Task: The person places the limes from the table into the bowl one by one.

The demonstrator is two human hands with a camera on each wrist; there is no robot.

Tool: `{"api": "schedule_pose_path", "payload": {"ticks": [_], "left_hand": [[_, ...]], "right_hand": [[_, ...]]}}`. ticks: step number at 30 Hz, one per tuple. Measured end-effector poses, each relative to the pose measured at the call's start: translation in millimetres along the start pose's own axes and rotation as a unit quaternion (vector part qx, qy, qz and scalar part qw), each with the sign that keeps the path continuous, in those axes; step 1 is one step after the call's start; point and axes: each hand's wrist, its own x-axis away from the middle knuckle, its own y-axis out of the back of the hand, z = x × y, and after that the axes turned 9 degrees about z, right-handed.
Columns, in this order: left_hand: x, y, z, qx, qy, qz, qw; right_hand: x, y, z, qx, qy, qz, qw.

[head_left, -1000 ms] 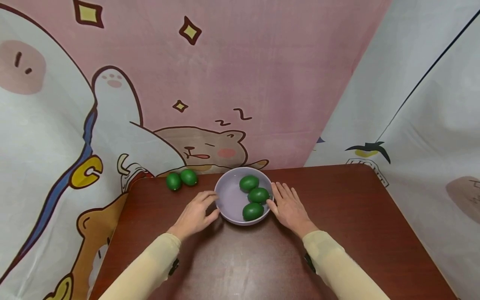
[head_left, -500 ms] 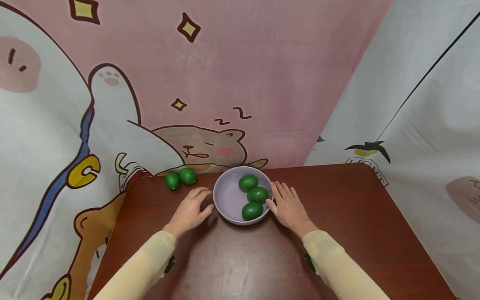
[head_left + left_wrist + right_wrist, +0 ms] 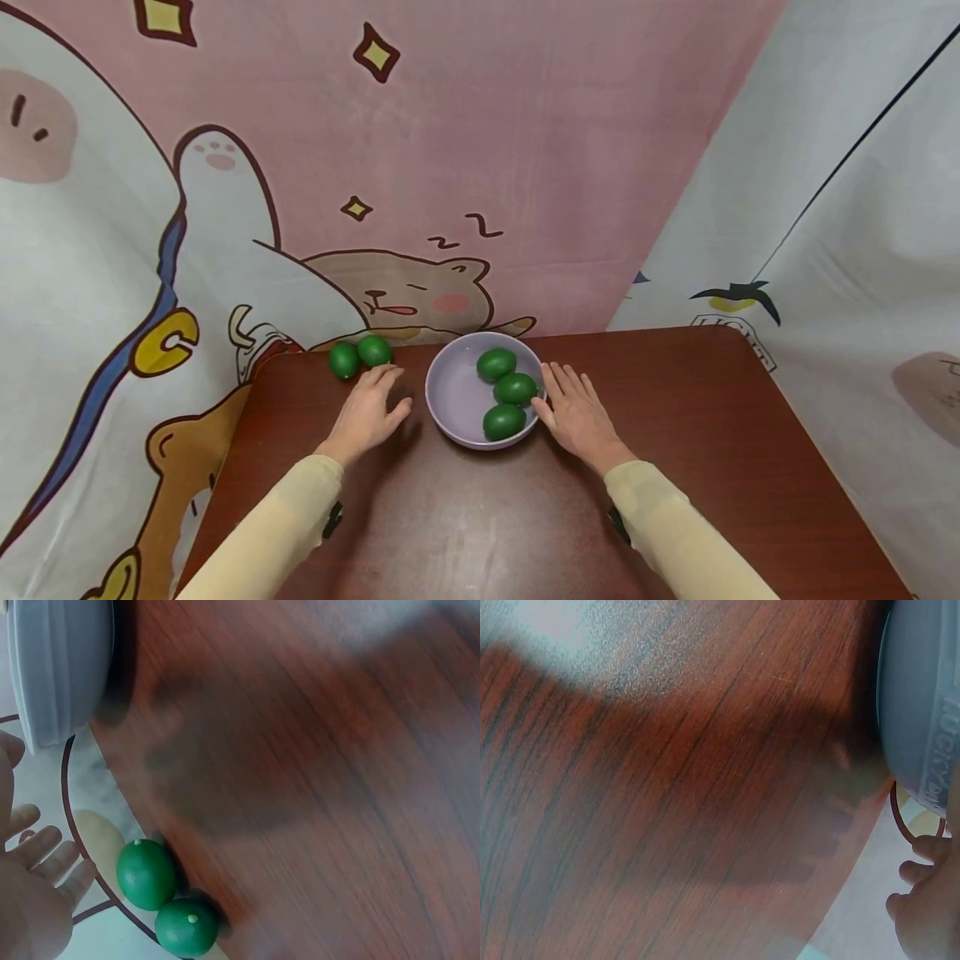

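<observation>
A lavender bowl (image 3: 457, 408) stands on the table and holds three green limes, the lowest lime (image 3: 504, 422) near its front rim. My left hand (image 3: 363, 414) hovers between the bowl and two more limes, its fingers loosely bent around nothing. Its fingertips appear just in front of the right-hand lime (image 3: 374, 351); touching or apart, I cannot tell. That pair, including the left-hand lime (image 3: 187, 928), lies side by side at the table's back edge. On the other side, my right hand (image 3: 581, 419) rests its extended fingers and thumb against the bowl's right rim.
The dark brown wooden table (image 3: 480, 525) ends just behind the bowl and the two limes. A printed cartoon curtain (image 3: 562, 167) hangs directly behind that edge and along the sides.
My left hand has left the bowl's left rim and moved left toward the two limes on the table. The right hand stays at the bowl, and the limes keep their places.
</observation>
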Motion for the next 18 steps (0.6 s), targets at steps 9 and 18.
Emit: {"api": "schedule_pose_path", "payload": {"ticks": [9, 18], "left_hand": [[-2.8, 7.3, 13.8, -0.004, 0.029, -0.01, 0.9995], [-5.7, 15.4, 18.4, -0.005, 0.055, -0.001, 0.9984]], "right_hand": [[-1.2, -0.4, 0.3, 0.007, -0.004, 0.007, 1.0], [-0.8, 0.9, 0.0, 0.003, -0.002, 0.009, 1.0]]}}
